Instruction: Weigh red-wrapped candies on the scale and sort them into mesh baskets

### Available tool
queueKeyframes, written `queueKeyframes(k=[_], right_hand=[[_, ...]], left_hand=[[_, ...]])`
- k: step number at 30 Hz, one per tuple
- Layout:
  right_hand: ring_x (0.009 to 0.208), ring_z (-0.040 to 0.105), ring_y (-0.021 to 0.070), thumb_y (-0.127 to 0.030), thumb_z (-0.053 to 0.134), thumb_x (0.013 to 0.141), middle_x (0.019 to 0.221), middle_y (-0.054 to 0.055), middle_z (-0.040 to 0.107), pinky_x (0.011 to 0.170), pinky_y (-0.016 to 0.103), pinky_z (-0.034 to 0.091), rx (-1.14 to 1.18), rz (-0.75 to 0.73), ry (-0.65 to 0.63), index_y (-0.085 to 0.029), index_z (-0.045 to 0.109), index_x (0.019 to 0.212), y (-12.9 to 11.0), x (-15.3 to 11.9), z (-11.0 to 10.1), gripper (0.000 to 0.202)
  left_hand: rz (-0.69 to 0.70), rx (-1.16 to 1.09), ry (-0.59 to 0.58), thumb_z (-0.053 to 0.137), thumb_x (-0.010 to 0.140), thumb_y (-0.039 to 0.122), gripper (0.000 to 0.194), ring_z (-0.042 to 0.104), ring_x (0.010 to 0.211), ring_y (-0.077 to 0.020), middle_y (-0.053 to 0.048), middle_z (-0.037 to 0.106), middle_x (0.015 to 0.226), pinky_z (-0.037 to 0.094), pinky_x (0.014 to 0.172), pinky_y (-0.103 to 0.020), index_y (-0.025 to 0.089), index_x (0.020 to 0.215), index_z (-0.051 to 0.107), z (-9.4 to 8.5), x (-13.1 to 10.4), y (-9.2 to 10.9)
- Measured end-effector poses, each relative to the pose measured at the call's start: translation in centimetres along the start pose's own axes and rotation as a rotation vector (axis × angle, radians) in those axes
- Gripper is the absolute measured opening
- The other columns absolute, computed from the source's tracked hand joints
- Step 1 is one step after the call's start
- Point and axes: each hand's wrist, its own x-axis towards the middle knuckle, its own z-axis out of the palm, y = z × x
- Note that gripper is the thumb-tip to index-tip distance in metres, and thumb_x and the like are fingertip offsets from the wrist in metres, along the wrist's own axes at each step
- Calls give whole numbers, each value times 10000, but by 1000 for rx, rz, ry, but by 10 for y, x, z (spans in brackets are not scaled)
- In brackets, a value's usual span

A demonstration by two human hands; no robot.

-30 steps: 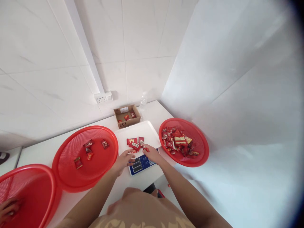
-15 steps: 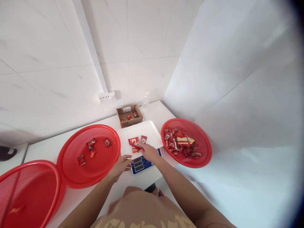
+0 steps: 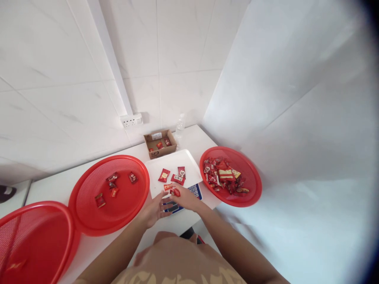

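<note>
Above the near edge of a white scale tray [image 3: 156,161], my right hand [image 3: 185,197] is closed on a small red wrapped packet [image 3: 175,192]. My left hand [image 3: 155,209] faces it from the left with fingers apart, over the blue control panel [image 3: 194,191] of the scale, and holds nothing that I can see. Several red packets lie on the tray: one with a pale print [image 3: 164,175] to the left, one with a white label [image 3: 178,179] in the middle, another [image 3: 181,172] to the right. A further orange-red packet [image 3: 167,187] sits just beyond my fingers.
On the right stands a red mesh basket [image 3: 257,183] heaped with packets. To the left, another red basket [image 3: 89,213] holds several, and a third [image 3: 63,240] is cut off by the frame. A cardboard box [image 3: 162,152] and a clear bottle [image 3: 180,125] stand behind the scale.
My right hand has drawn back towards me with a packet, and the packets on the tray now lie farther apart. My left hand has moved slightly right and nearer to my right hand.
</note>
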Motion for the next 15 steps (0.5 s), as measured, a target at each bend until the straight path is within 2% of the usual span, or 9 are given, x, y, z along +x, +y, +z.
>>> queueKeyframes(k=[3,5,7,11,15], right_hand=[[1075,567,218,-193,623,700,1194,57,614,936,351,415,-32,-79,-87,-237,535,1242,-15,-10,13,550],[1089,561,226,-166,623,695,1199,74,611,952,360,406,-99,-104,-106,-220,552,1226,-21,-13,17,538],[1068,574,217,-134,579,719,1165,64,633,943,352,413,-134,-122,-98,-221,591,1171,-23,-15,16,461],[942,622,171,-124,505,766,1036,11,683,882,319,462,-21,-116,-32,-242,637,1060,-17,-12,11,343],[816,636,151,-186,546,747,1016,11,675,744,297,532,190,11,75,-245,629,1066,0,2,7,334]], left_hand=[[-93,-232,-104,452,855,557,419,637,693,-162,-49,649,827,526,707,-331,178,981,580,10,5,-3],[-113,-355,-113,435,890,490,379,630,623,-145,-54,655,764,528,631,-282,140,904,581,13,7,-3],[-123,-431,-80,449,900,431,337,627,582,-139,-61,664,727,531,598,-265,123,854,577,14,8,-2],[-137,-472,-12,492,891,368,278,661,626,-159,-77,680,723,560,673,-304,111,849,588,9,8,2],[-122,-492,79,498,890,357,251,671,626,-164,-68,674,695,565,632,-293,129,850,596,0,9,2]])
